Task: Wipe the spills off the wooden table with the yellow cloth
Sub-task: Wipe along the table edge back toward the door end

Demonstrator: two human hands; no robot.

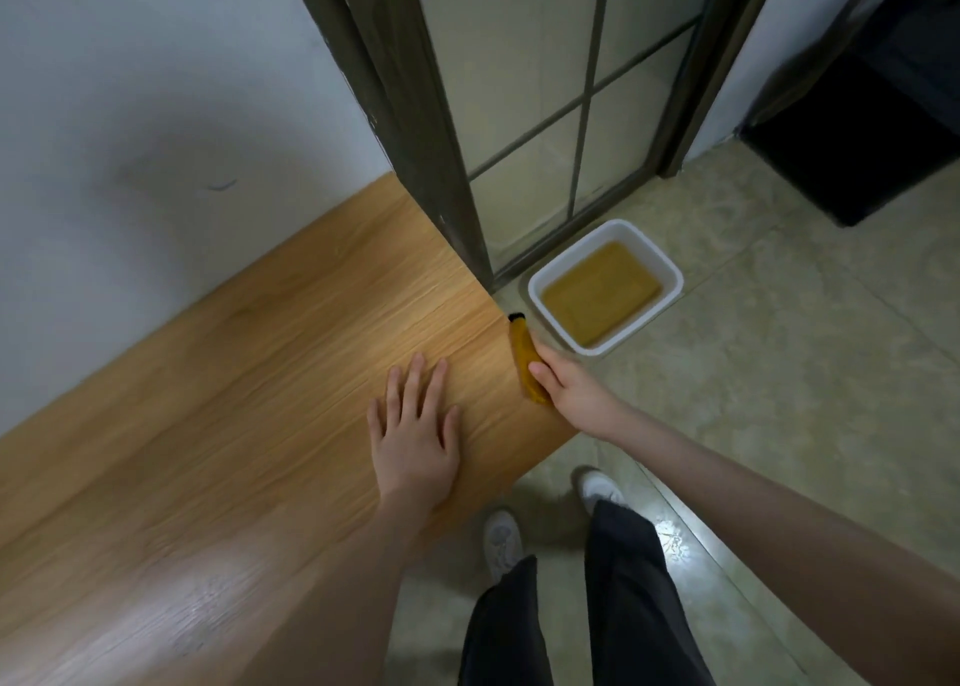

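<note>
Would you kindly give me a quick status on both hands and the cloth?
Left hand flat on wooden table. Right hand grips yellow cloth at table's right edge. White basin on floor beyond; nothing blocking.

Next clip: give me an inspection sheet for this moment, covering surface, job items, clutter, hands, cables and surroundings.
Surface: wooden table against the wall; glare near the front, no spill clearly visible.
Job's things: yellow cloth, folded, at the table's right edge.
Clutter: nothing seen on the table.
Hands: left hand flat on the tabletop, fingers spread; right hand grips the cloth.
Cables: nothing seen.
Surroundings: white tub of yellowish liquid on the tiled floor by the glass door; dark cabinet at far right.
</note>
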